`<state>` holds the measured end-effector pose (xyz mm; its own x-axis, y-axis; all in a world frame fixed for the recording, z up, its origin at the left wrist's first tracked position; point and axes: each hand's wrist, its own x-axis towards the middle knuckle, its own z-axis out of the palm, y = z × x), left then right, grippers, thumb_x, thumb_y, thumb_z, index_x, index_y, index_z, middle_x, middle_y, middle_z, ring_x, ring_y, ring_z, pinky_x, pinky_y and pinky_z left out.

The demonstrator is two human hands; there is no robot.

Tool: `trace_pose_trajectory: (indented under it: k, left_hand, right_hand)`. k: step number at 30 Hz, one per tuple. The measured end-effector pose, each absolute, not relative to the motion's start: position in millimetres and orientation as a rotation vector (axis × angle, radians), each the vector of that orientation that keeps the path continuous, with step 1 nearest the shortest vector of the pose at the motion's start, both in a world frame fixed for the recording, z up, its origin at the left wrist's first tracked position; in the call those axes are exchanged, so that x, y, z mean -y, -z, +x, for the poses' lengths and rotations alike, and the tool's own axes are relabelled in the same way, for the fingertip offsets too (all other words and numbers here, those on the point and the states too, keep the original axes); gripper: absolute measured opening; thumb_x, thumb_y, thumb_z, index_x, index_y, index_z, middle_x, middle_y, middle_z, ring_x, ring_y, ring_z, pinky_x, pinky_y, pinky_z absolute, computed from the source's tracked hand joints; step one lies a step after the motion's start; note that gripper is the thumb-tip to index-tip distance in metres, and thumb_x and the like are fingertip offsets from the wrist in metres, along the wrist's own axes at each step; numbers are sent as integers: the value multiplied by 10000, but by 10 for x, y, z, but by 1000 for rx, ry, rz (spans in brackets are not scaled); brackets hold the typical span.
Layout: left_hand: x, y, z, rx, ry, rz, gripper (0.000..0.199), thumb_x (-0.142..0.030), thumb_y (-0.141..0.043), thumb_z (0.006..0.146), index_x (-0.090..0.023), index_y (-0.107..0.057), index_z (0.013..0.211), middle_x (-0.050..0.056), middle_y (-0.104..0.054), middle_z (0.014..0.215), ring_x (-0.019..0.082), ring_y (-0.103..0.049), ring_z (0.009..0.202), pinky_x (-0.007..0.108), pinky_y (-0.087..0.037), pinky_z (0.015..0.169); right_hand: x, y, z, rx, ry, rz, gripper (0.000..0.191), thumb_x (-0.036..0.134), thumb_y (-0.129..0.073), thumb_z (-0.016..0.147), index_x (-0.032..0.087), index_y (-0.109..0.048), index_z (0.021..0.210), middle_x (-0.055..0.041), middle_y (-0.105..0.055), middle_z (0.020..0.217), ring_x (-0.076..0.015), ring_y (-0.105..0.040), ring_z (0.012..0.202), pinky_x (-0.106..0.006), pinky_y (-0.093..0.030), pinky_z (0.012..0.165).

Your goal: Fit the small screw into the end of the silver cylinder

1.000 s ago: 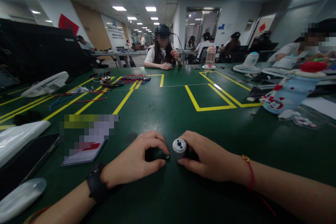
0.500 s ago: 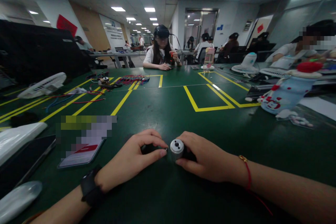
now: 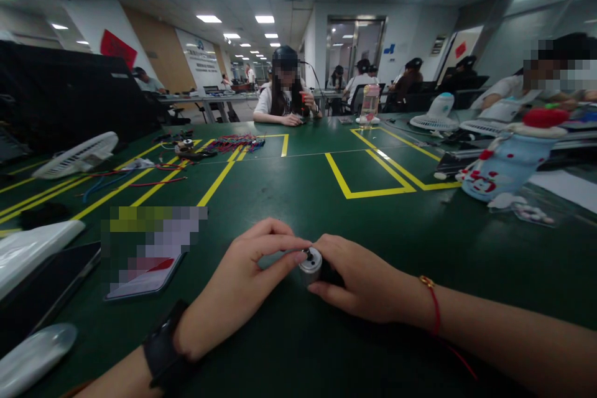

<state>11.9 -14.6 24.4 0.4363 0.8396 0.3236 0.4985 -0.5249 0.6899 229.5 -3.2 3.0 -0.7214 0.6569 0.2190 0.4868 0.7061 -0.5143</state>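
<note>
My right hand [image 3: 357, 277] is closed around a small silver cylindrical motor [image 3: 310, 271], which stands upright at the near middle of the table. Small dark holes show in the motor's round top face. Thumb and forefinger of my left hand [image 3: 261, 264] are pinched together at the left edge of that top face. Whatever sits between those fingertips is too small to name. A dark watch is on my left wrist, and a red cord bracelet on my right.
Left of my hands lie a partly blurred-out card or sleeve [image 3: 158, 277], a dark phone-like slab [image 3: 51, 286] and a white mouse [image 3: 37, 351]. Wires [image 3: 237, 142] and a fan [image 3: 77, 155] are farther off. A blue bottle [image 3: 513, 161] stands right. A person [image 3: 284, 99] sits opposite.
My left hand has moved right and slightly up, bringing its pinched fingertips from beside the motor onto its top. My right hand still holds the motor.
</note>
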Motion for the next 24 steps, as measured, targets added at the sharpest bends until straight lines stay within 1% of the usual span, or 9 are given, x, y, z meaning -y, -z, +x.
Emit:
trace_pose_trajectory:
  k: [8,11,16,21,24]
  left_hand:
    - [138,-266,150,-1097,-854,2222,233,-186,-572,915,-311,-705,1059,1,-591,989,162,-574,925,286,-467,820]
    - [139,-261,138,-1102,-847,2211,245,-188,-570,917,-307,-694,1091,6,-599,993,166,-576,928,292,-468,825]
    - [145,-253,93,-1112,-832,2158,239,-191,-536,935,-297,-696,1077,4,-610,1004,161,-581,935,289,-460,834]
    - [113,-209,34,-1166,-790,1991,200,-247,-516,939,-242,-697,1023,21,-659,1004,187,-601,949,326,-458,859]
    - [63,-152,-1,-1260,-747,1839,212,-306,-517,930,-214,-692,1008,28,-683,948,198,-618,891,330,-469,808]
  right_hand:
    - [47,-66,2294,2539,-595,-899,213,276,-621,849,158,-537,1005,-72,-572,957,-187,-493,803,-320,-412,707]
    - [43,-55,2295,2534,-606,-893,230,277,-621,851,160,-538,1030,-73,-573,964,-189,-497,812,-327,-413,726]
    - [37,-42,2298,2532,-622,-885,249,276,-623,848,157,-540,1050,-78,-576,986,-196,-503,837,-337,-419,753]
    - [39,-57,2305,2537,-644,-882,282,276,-615,853,159,-539,1098,-85,-581,1015,-203,-512,873,-353,-422,798]
    - [43,-72,2309,2539,-655,-896,281,280,-610,857,161,-542,1102,-88,-584,1016,-206,-514,878,-356,-423,802]
